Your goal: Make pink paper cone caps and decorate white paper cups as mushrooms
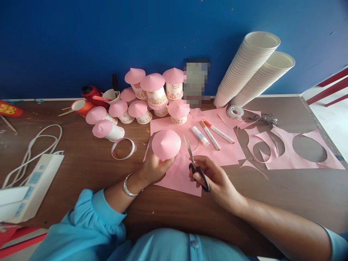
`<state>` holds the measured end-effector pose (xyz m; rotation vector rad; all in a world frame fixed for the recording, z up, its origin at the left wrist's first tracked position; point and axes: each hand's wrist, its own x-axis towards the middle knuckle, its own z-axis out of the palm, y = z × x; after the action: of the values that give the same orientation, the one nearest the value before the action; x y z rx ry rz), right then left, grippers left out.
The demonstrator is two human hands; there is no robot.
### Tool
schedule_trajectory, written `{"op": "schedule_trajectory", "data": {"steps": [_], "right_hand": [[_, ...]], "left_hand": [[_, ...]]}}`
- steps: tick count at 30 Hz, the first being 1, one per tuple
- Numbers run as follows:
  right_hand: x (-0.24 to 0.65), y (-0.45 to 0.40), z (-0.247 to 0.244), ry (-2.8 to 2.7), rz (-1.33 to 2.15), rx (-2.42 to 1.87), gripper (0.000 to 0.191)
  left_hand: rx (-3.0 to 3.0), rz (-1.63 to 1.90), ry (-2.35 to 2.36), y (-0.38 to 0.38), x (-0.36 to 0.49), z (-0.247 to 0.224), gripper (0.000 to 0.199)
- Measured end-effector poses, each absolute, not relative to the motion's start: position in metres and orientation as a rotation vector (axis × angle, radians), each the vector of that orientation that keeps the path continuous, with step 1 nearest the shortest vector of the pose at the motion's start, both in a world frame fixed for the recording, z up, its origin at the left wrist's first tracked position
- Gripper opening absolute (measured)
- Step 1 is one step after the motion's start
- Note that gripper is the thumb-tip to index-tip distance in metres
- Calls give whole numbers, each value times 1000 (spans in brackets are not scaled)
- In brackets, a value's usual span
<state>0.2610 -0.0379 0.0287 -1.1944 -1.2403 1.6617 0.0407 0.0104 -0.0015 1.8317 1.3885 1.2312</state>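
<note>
My left hand [156, 168] is closed round something under a pink paper cone [166, 144]; the cone's point faces up and the part below it is hidden by my fingers. In my right hand [213, 177] is a pair of scissors [193, 165] with black handles, its blades slightly apart and pointing away from me, just right of the cone. Pink paper sheets [179, 177] lie beneath both hands. A glue stick [200, 136], an orange-brown marker [210, 136] and a red marker [219, 132] rest on the paper beyond the scissors.
Several paper cups with pink cone roofs [152, 83] stand at the back. Two tall cup stacks [248, 65] lean on the blue wall. Tape [235, 112] and pink scraps [282, 145] lie right. A white paper ring [132, 149] and power strip [40, 185] are left.
</note>
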Motion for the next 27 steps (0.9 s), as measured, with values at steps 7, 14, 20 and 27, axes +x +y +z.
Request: {"op": "schedule_trajectory", "data": {"steps": [7, 14, 20, 27], "right_hand": [[322, -39, 36, -2333, 394, -1235, 14], [352, -46, 29, -2716, -151, -973, 21], [356, -37, 25, -2872, -254, -980, 27], [370, -32, 18, -2901, -148, -970, 34]], "left_hand": [[1766, 1427, 1538, 27, 31, 8, 60], [1892, 1382, 1521, 34, 29, 4, 64], [2049, 1436, 1485, 29, 25, 11, 63], [1913, 1299, 1488, 21, 8, 18, 59]]}}
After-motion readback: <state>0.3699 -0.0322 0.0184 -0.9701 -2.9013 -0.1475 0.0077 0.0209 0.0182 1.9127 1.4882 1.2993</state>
